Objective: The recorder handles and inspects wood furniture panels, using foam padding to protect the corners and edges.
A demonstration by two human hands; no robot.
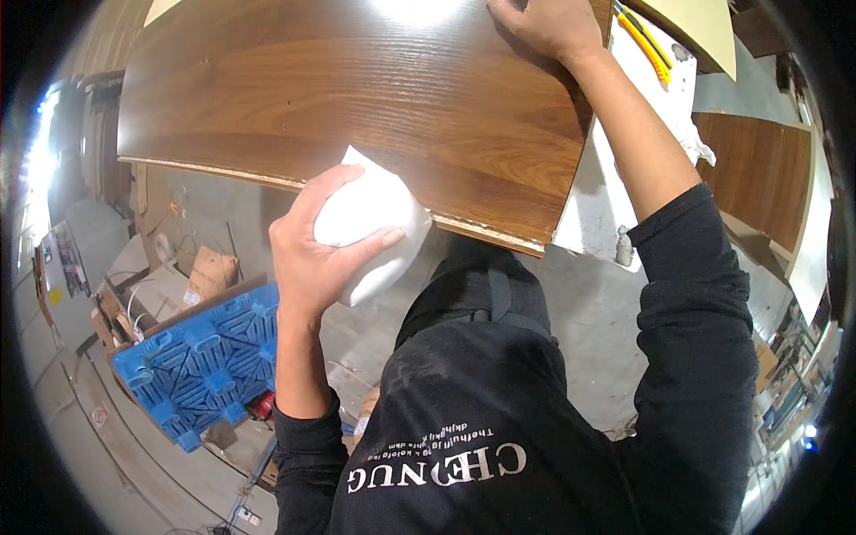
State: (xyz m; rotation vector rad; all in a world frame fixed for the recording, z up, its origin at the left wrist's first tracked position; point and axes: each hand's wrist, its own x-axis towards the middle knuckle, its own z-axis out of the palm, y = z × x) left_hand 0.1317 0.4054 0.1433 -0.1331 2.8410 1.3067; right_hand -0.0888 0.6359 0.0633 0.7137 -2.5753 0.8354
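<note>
My left hand (308, 245) is closed round a smooth white wad (370, 214), soft and folded like cloth or thin foam; which material, I cannot tell. The wad is at the near edge of a glossy brown wood-grain board (339, 107) with a pale, rough edge. Whether it presses on the board is unclear. Over at the board's far right, my right hand (553, 27) lies on the surface with nothing visible in it. Its thumb is spread apart, and the other fingertips are cut off by the top of the picture.
A yellow utility knife (646, 45) lies on the white stained surface (593, 192) right of the board. Another brown board (753, 169) is farther right. Low on the left are a blue plastic pallet (209, 379) and a cardboard box (211, 275).
</note>
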